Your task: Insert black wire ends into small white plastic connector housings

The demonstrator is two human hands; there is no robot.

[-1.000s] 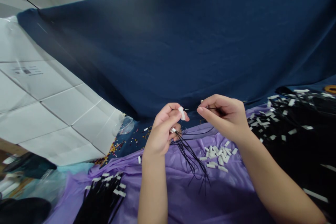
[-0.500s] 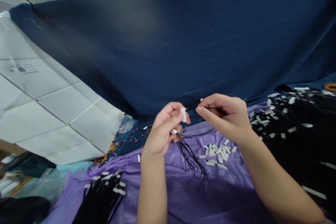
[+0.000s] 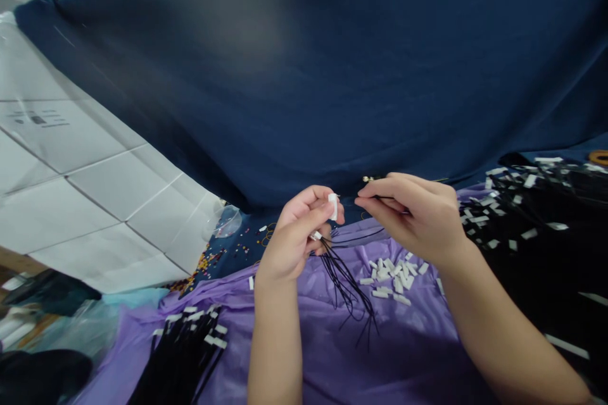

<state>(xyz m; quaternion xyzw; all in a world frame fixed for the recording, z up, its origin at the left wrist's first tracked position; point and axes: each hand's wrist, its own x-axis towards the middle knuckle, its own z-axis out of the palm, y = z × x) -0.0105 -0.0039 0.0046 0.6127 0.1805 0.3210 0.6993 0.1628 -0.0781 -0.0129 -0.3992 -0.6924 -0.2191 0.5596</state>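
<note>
The left hand (image 3: 294, 234) was raised over the purple sheet (image 3: 332, 354), its thumb and forefinger pinched together on a small white connector (image 3: 333, 205) held upright at the fingertips. Lower in the same hand a bundle of black wires (image 3: 346, 285) was gripped, their loose ends hanging down and fanning onto the sheet. The right hand (image 3: 413, 215) was just beside it, fingers closed on a single thin black wire (image 3: 380, 197) whose tip pointed toward the connector, near it but not visibly touching. Below the right hand lay a small heap of white connectors (image 3: 392, 275) on the sheet. At lower left sat a bundle of finished wires (image 3: 185, 348) with white ends, and at the right a larger dark pile (image 3: 532, 215) of the same. A blue cloth (image 3: 332, 63) rose behind the hands, with white boxes (image 3: 71, 202) to the left and small scattered beads (image 3: 223, 259) near them.
</note>
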